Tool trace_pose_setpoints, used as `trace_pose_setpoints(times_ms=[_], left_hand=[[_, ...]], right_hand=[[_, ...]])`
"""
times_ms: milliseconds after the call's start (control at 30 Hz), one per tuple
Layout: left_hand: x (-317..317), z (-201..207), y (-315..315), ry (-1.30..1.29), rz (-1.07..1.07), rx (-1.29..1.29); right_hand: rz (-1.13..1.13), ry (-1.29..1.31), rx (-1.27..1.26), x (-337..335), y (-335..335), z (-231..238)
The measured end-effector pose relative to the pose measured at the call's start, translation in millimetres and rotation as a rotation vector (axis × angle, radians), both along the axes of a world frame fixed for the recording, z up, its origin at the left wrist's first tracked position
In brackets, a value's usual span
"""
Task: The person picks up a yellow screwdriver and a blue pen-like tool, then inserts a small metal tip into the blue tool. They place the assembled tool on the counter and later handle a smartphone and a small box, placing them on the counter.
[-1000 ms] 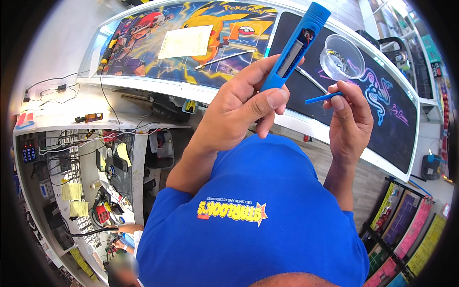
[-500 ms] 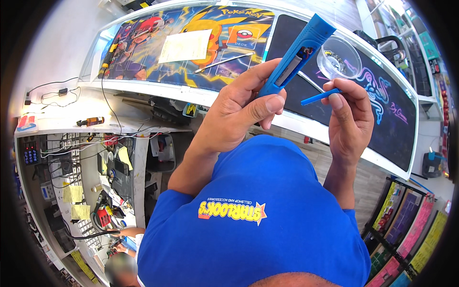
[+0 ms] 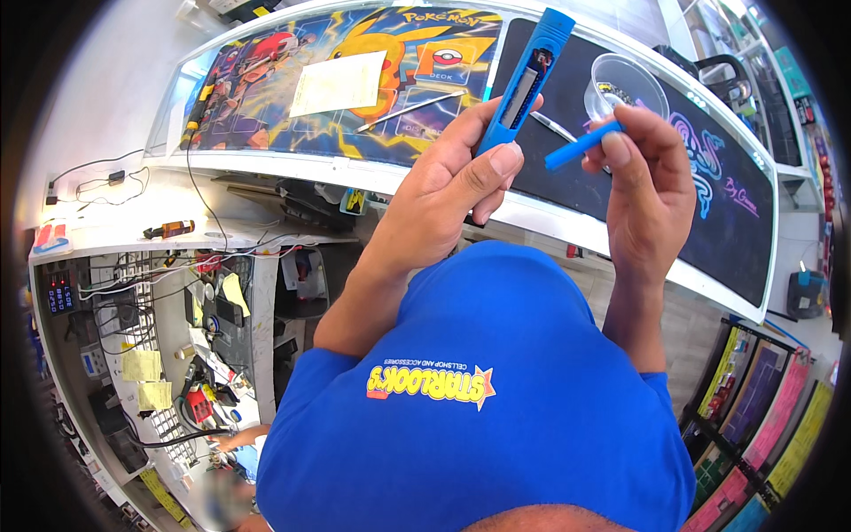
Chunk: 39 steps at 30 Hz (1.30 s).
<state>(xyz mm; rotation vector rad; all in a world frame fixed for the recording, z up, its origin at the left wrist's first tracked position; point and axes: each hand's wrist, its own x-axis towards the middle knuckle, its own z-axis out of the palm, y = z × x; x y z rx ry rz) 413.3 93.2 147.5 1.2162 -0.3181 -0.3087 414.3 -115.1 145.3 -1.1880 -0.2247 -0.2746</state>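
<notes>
My left hand (image 3: pixel 443 182) is closed around the lower end of a long blue handheld device (image 3: pixel 542 40), its fingers and thumb hiding that end. The device stands tilted, its far end pointing away from me. A long opening in its side shows a grey bar-shaped part and small wires inside. To its right, my right hand (image 3: pixel 651 182) pinches a narrow blue plastic strip (image 3: pixel 572 151) between thumb and fingers. The strip slants down to the left, apart from the device. Beyond the right hand, a clear round tub (image 3: pixel 651 84) holds small dark and metallic pieces.
A white-framed table (image 3: pixel 292 167) carries a colourful cartoon mat (image 3: pixel 239 97) and a black mat (image 3: pixel 736 257). Paper (image 3: pixel 337 84) and a thin pencil-like stick (image 3: pixel 412 113) lie on the cartoon mat. Lower left, another person's hand (image 3: pixel 244 437) is at a cluttered bench (image 3: pixel 306 232).
The blue device has turned more upright and shifted slightly left, showing more of its opening. My right hand has raised the blue strip a little and turned its broader face toward me.
</notes>
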Motion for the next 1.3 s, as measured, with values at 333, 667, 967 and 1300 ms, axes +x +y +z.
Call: trace_pose_setpoints(times_ms=[333, 667, 967, 1300], left_hand=[[-2.8, -6.8, -2.2, 0.015, 0.006, 0.093], [-3.4, -8.4, -1.6, 0.033, 0.016, 0.113], [-1.9, -12.8, -5.0, -0.031, 0.053, 0.157], [2.3, -12.6, -6.0, -0.088, 0.069, 0.179]], right_hand=[[-0.019, -0.204, -0.135, 19.0, 19.4, 6.6], [0.032, -0.207, -0.131, 19.5, 22.7, 4.9], [-0.082, -0.308, -0.343, 22.4, 20.5, 11.1], [-0.077, -0.325, -0.394, 26.3, 14.2, 15.1]])
